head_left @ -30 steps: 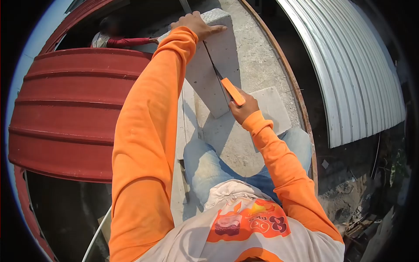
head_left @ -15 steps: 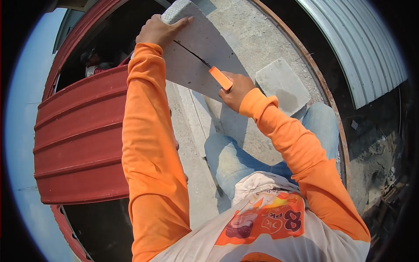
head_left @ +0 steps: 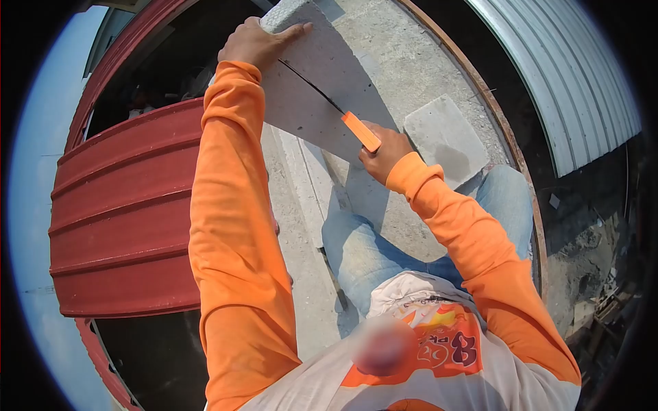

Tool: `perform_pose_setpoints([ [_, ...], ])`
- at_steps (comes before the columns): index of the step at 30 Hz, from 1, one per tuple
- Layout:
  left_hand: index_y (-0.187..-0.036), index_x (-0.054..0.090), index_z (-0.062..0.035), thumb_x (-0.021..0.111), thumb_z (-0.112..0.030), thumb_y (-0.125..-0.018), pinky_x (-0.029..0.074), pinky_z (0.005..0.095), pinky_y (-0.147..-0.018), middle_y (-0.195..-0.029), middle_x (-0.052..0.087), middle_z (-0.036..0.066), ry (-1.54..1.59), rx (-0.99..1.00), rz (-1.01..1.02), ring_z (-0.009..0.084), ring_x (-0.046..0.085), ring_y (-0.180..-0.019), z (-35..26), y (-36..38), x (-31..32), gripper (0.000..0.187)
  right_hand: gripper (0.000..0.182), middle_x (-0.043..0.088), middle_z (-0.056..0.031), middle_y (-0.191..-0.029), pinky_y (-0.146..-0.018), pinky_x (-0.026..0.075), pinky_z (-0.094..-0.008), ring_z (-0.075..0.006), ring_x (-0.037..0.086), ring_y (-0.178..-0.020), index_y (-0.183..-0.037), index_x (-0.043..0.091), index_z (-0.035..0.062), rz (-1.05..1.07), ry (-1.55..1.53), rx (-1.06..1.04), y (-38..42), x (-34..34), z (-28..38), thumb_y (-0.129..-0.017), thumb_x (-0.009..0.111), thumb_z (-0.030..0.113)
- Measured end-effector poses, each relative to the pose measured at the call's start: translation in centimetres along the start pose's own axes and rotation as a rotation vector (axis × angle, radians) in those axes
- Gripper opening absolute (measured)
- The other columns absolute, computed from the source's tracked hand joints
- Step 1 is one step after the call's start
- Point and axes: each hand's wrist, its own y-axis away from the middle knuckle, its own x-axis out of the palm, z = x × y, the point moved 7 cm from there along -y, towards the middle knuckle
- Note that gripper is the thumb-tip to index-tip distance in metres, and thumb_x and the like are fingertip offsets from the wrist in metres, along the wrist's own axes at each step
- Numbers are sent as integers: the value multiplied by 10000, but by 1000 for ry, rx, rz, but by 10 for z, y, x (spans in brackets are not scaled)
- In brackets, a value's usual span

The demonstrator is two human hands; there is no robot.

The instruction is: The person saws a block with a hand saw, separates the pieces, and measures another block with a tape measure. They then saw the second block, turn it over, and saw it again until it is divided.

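A long pale grey lightweight concrete block (head_left: 322, 68) slants across the upper middle of the view. At its upper left edge my left hand (head_left: 257, 42) grips it, thumb flat on the face and the other fingers over the side. My right hand (head_left: 387, 152) is closed around the orange handle of a handsaw (head_left: 360, 131). The saw's thin dark blade lies across the block, seen nearly edge-on, its far end close to my left hand. The block's lower end is partly hidden behind my right hand.
A smaller square block (head_left: 445, 133) lies on the concrete slab (head_left: 418, 58) to the right. Long pale pieces (head_left: 308, 185) rest by my knee. A rusty metal edge (head_left: 507, 130) borders the slab; beyond it is corrugated sheeting (head_left: 562, 75). Red metal panels (head_left: 127, 219) stand left.
My right hand has drawn the saw back toward me, down and to the right along the blade's line. My left hand still holds the block; the view has shifted slightly.
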Motion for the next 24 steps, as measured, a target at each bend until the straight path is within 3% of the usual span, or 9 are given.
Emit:
perform_pose_setpoints([
  [3,-1190,552,15,610,-757,-700,514,370,-851,-1016,671,171,153,-24,79,292,686,-894,-8,5,-8,917,631,651,-134,-944,-701,536,-335,-286,650,-755,-1339,486,88,63,-125,36,99,-34,-14,-724,575,-18],
  [5,-1320,529,-157,469,-642,-856,416,401,-989,-1179,620,202,159,0,182,325,534,-1205,-22,3,-8,675,675,642,-179,-1139,-784,539,-299,-281,680,-894,-1348,492,65,73,47,25,182,-73,-14,-683,535,-47],
  [8,-1242,548,-76,530,-706,-782,465,387,-918,-1076,654,187,89,-33,110,319,621,-1026,6,-11,14,780,643,610,-199,-1216,-825,530,-289,-283,677,-956,-1333,500,46,131,-56,159,160,-75,-6,-698,523,-52],
  [12,-1211,563,6,612,-751,-702,534,361,-834,-1067,670,172,-21,-40,33,302,688,-922,11,-5,8,913,487,625,-202,-860,-671,508,-418,-409,593,-766,-1276,495,95,-33,-55,52,13,19,-15,-796,578,120],
  [17,-1155,603,22,594,-767,-702,517,372,-857,-1061,664,197,213,-12,22,316,685,-916,4,-7,3,910,606,617,-134,-803,-659,516,-365,-324,622,-716,-1332,480,82,53,-143,43,103,-30,-16,-740,567,-14],
  [18,-1177,584,8,617,-748,-704,514,367,-855,-1032,670,183,198,-162,45,299,683,-907,-29,9,-17,892,737,573,-151,-1287,-864,534,-351,-344,624,-1031,-1401,420,116,184,-87,185,150,-45,-29,-696,558,-52],
  [20,-1198,565,-6,640,-729,-706,511,362,-853,-1004,675,169,177,-324,72,283,682,-899,-27,13,-21,878,736,566,-145,-1311,-924,511,-334,-318,608,-1104,-1386,439,94,193,-1,157,174,-76,-22,-676,538,-71],
  [22,-1230,587,-142,472,-620,-861,459,439,-921,-1083,652,213,81,-142,193,373,602,-1070,-8,0,-6,614,708,572,-149,-1301,-934,505,-325,-310,599,-1128,-1360,470,77,202,-69,246,172,-78,-23,-674,540,-82],
  [24,-1196,601,-131,481,-581,-870,474,452,-893,-1059,656,215,-50,13,146,382,615,-1034,-5,-8,7,568,561,629,-188,-1162,-863,522,-376,-378,613,-1020,-1299,520,85,126,-93,141,82,-35,-40,-743,560,23],
])
